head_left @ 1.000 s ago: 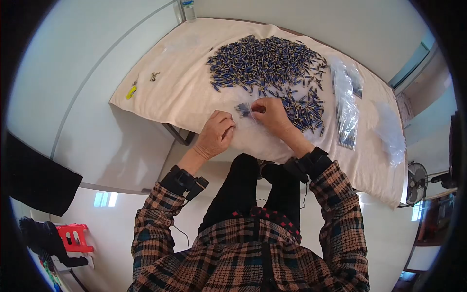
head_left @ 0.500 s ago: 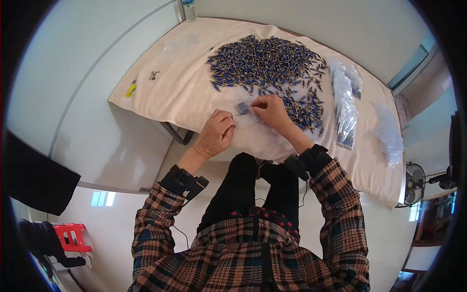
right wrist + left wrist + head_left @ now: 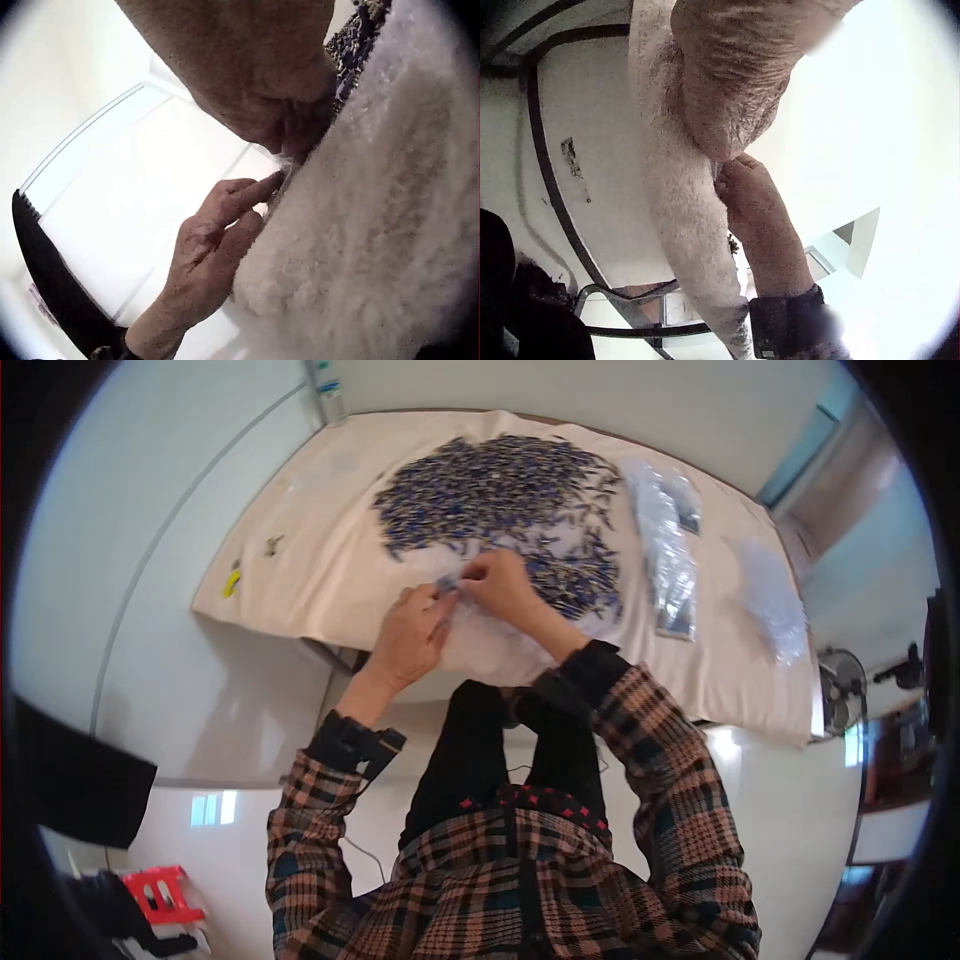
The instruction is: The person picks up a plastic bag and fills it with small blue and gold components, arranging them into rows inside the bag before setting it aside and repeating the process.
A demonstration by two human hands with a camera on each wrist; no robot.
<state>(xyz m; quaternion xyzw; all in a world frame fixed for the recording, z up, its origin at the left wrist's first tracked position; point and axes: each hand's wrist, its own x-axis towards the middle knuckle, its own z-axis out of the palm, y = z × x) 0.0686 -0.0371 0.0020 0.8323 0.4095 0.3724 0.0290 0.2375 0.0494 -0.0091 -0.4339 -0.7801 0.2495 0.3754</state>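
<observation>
Cream cloth (image 3: 330, 575) covers the table, blue-tipped pieces (image 3: 500, 490) heaped within reach, and left hand (image 3: 408, 638) and right hand (image 3: 500, 585) meet at its near edge, fingertips pinching a small clear bag (image 3: 447, 584) holding a few pieces.

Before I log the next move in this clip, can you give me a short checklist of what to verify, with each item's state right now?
1. Both hands meet over the small clear plastic bag: ok, left hand and right hand touch at it.
2. Grip on the bag: cannot tell, blurred and hidden by fingers.
3. Heap of small blue and metal parts within reach: ok, just beyond the right hand.
4. Cream fleecy cloth covers the work area: ok.
5. Filled clear bags kept apart from the heap: ok, lying to its right.
6. Count of parts in the bag: cannot tell.
</observation>
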